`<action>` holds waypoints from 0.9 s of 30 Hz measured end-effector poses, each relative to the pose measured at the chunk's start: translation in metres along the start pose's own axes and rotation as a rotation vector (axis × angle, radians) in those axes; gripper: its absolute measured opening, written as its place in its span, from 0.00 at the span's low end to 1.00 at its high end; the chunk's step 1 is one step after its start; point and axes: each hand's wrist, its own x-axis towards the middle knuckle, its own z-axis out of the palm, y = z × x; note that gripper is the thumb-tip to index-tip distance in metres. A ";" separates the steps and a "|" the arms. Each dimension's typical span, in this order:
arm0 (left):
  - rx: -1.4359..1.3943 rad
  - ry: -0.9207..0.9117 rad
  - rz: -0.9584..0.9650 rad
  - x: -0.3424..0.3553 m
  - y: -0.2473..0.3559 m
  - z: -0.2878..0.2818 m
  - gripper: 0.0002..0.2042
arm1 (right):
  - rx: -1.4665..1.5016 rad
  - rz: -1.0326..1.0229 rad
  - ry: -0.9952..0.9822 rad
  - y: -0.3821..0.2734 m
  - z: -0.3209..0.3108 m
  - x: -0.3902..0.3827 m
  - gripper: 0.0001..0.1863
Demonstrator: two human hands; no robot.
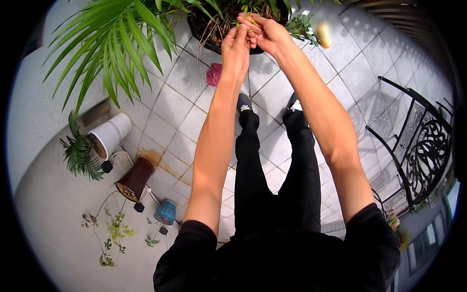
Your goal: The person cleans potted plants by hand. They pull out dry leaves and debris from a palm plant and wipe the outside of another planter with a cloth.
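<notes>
Both my hands meet at the top of the view, over a dark plant pot (197, 27) with a leafy plant (124, 41) and dry brown stems. My left hand (236, 48) is closed, thumb upward, its fingertips against those of the other hand. My right hand (268, 35) reaches in from the right with fingers bent together around thin yellow-green leaf pieces (252, 20). Whether the left fingers grip a piece too is hidden. On the tiles below the pot lies a crumpled pink thing (214, 74), partly behind my left forearm.
Light floor tiles (170, 104) surround my feet. Along the wall at left stand a white pot (114, 134), a brown pot (136, 177) and a blue pot (165, 211). A black ornate metal chair (423, 146) is at right. A grey-green plant (302, 27) sits beside the dark pot.
</notes>
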 end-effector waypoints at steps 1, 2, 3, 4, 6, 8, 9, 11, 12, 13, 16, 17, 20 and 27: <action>-0.067 -0.002 -0.016 -0.004 0.001 0.000 0.08 | 0.009 -0.011 0.026 -0.001 0.000 -0.002 0.14; -0.007 0.003 -0.016 -0.005 0.003 -0.001 0.09 | 0.019 -0.022 0.051 -0.002 -0.001 -0.004 0.15; 0.053 0.010 -0.016 -0.005 0.006 -0.004 0.09 | -0.120 -0.020 -0.075 -0.003 -0.005 -0.009 0.14; 0.113 0.017 -0.015 -0.004 0.009 -0.006 0.09 | -0.259 -0.019 -0.200 -0.004 -0.008 -0.013 0.14; 0.430 0.130 -0.024 0.001 0.015 -0.012 0.10 | -0.371 -0.077 -0.045 -0.001 -0.009 -0.016 0.14; 0.756 0.245 -0.010 0.008 0.018 -0.016 0.11 | -0.480 -0.102 0.031 -0.002 -0.016 -0.019 0.14; 0.984 0.247 0.036 0.009 0.024 -0.015 0.13 | -0.513 -0.104 0.027 -0.005 -0.017 -0.021 0.14; 1.153 0.212 0.137 0.017 0.019 -0.021 0.13 | -0.646 -0.106 0.029 -0.007 -0.018 -0.022 0.15; 1.235 0.191 0.182 0.018 0.018 -0.017 0.13 | -0.712 -0.106 0.038 -0.010 -0.019 -0.025 0.16; 1.182 0.218 0.185 0.014 0.020 -0.011 0.13 | -0.817 -0.122 0.034 -0.015 -0.019 -0.026 0.18; 1.072 0.336 0.348 0.014 0.019 -0.002 0.14 | -0.953 -0.424 0.039 -0.022 -0.022 -0.023 0.20; 1.023 0.325 0.151 0.008 0.020 0.000 0.15 | -0.978 -0.477 0.032 -0.028 -0.023 -0.018 0.20; 1.172 0.281 0.341 0.004 0.009 -0.030 0.14 | -0.836 -0.491 0.059 -0.034 0.012 -0.019 0.19; 0.621 0.085 -0.042 -0.010 0.031 0.037 0.19 | -0.596 -0.410 0.095 -0.050 -0.001 -0.011 0.12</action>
